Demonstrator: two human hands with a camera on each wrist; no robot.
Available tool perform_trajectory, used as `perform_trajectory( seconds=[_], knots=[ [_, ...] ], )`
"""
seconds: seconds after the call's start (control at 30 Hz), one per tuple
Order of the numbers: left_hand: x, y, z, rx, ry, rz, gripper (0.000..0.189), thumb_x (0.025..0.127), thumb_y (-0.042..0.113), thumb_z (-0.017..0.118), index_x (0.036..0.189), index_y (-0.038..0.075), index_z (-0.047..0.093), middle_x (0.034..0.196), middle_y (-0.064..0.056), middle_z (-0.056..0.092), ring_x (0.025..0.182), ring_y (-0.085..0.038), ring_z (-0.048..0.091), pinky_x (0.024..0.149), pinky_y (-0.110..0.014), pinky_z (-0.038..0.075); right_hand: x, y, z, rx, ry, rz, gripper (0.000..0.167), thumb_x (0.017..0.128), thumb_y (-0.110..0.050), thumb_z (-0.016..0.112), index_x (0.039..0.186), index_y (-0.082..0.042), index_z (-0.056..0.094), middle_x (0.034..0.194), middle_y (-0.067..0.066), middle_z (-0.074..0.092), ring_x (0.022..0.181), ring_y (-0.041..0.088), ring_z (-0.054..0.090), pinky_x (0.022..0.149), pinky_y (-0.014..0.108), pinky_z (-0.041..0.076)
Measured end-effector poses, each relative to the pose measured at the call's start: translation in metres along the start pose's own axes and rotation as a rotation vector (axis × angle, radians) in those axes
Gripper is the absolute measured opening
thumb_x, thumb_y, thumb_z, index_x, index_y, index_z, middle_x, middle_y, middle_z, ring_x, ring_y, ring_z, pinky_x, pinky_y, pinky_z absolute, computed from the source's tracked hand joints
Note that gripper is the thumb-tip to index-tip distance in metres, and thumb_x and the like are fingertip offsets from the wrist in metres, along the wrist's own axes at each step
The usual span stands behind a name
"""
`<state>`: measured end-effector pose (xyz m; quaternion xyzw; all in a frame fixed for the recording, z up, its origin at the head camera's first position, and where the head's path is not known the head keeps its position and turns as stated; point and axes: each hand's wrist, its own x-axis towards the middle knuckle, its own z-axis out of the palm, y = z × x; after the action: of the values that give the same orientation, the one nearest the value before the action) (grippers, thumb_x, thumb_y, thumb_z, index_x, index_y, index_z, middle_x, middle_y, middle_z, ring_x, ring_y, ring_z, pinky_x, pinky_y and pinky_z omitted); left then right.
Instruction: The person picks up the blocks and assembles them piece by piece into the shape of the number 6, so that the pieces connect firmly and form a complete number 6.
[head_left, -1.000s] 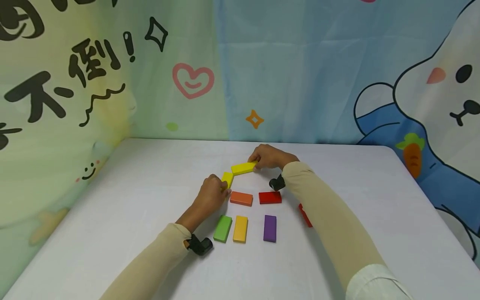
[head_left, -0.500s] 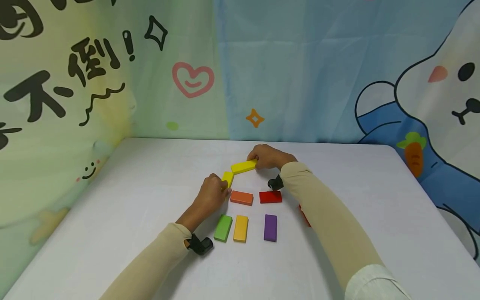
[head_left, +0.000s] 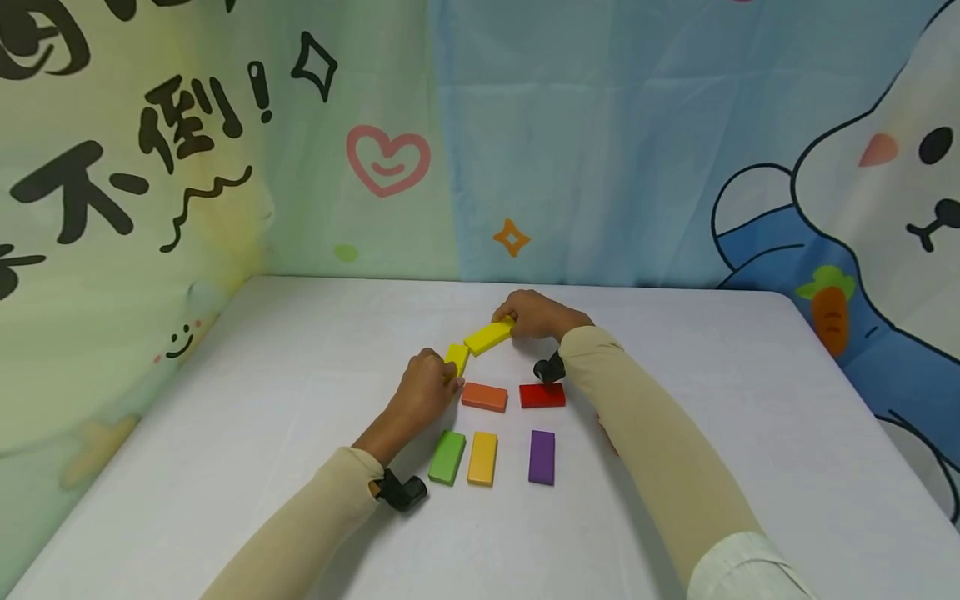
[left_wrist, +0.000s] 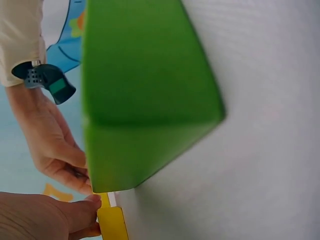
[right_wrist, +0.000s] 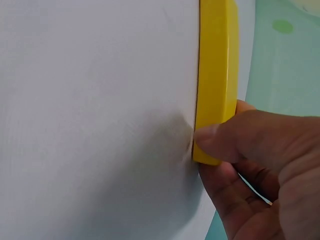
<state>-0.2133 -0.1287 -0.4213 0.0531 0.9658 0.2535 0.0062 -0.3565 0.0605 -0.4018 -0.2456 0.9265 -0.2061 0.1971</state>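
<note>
My left hand (head_left: 426,389) pinches a yellow block (head_left: 458,357) near its lower end, and most of that block's near end is behind the fingers. A second yellow block (head_left: 488,337) lies slanted just beyond it, their ends close together. At its far right end my right hand (head_left: 542,315) holds this second block; in the right wrist view the thumb presses the face of the yellow block (right_wrist: 215,75) with fingers behind. An orange block (head_left: 484,397) lies close to the left fingertips. Large in the left wrist view is a green block (left_wrist: 145,75).
A red block (head_left: 542,395) lies below the right wrist. Nearer on the white table (head_left: 300,350) are a yellow-orange block (head_left: 482,459) and a purple block (head_left: 542,457). Another red block is nearly hidden by the right sleeve (head_left: 652,417). A printed curtain (head_left: 570,167) hangs behind.
The yellow block in my right hand has turned to a steeper slant, its right end shifting slightly up and away. My left hand stays about where it was.
</note>
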Motion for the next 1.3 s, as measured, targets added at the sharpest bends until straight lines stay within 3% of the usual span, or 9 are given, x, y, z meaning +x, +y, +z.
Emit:
perform_trajectory(
  seconds=[0.07,0.63,1.1,1.3],
  knots=[
    [0.000,-0.001,0.001,-0.001,0.007,0.018,0.014,0.091,0.014,0.070,0.090,0.001,0.073,0.093,-0.011,0.055,0.093,-0.025,0.051,0.081,-0.036,0.048,0.000,0.001,0.000,0.020,0.006,-0.001,0.043,0.086,0.004,0.063,0.127,-0.010,0.066,0.117,0.010,0.058,0.100,0.025,0.049,0.093,0.035,0.045],
    [-0.001,-0.001,0.001,-0.005,-0.001,-0.002,0.024,0.091,0.015,0.070,0.108,-0.002,0.073,0.103,-0.013,0.057,0.098,-0.025,0.051,0.088,-0.036,0.048,0.001,0.010,0.005,0.152,0.055,-0.031,0.047,0.086,0.003,0.065,0.132,-0.004,0.060,0.122,0.013,0.061,0.094,0.024,0.049,0.078,0.029,0.044],
    [0.000,0.000,0.001,0.006,0.003,0.011,0.022,0.091,0.014,0.070,0.106,-0.001,0.074,0.103,-0.013,0.057,0.099,-0.025,0.051,0.089,-0.036,0.049,-0.002,0.014,0.008,0.250,0.094,0.000,0.046,0.087,0.000,0.065,0.133,-0.004,0.060,0.128,0.014,0.059,0.097,0.024,0.050,0.085,0.031,0.046],
    [-0.001,-0.001,0.000,0.003,-0.005,0.001,0.023,0.091,0.015,0.070,0.107,-0.002,0.074,0.103,-0.013,0.057,0.098,-0.025,0.052,0.088,-0.037,0.049,-0.004,0.013,0.010,0.243,0.113,-0.001,0.046,0.090,-0.002,0.064,0.135,-0.005,0.057,0.130,0.014,0.059,0.103,0.024,0.054,0.091,0.032,0.048]
  ],
)
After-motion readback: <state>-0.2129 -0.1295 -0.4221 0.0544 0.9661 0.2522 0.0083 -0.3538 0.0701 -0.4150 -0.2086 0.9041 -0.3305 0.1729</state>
